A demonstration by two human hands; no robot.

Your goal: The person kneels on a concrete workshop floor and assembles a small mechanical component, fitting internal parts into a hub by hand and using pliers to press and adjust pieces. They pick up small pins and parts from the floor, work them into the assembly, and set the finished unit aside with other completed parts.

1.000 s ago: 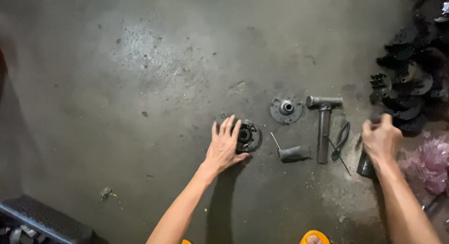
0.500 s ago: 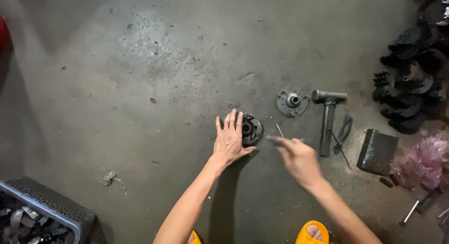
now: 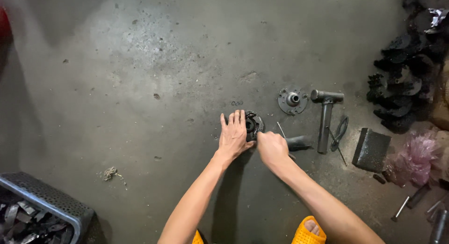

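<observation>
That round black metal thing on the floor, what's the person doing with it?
A person crouches over a concrete floor with both hands on a round black metal part. The left hand lies flat on it, holding it down, and the right hand works at its edge. Close by lie a flanged disc, a hammer-shaped tool and a dark block. A crate of scrap sits at the lower left.

The light was soft and a bit dim, brightest on the bare grey floor [image 3: 154, 52] near the top middle, while the corners turned dark, the arms dropped short dark shadows toward the person, nothing glared, and the black pile of parts [image 3: 402, 85] was too dark to see well.
</observation>
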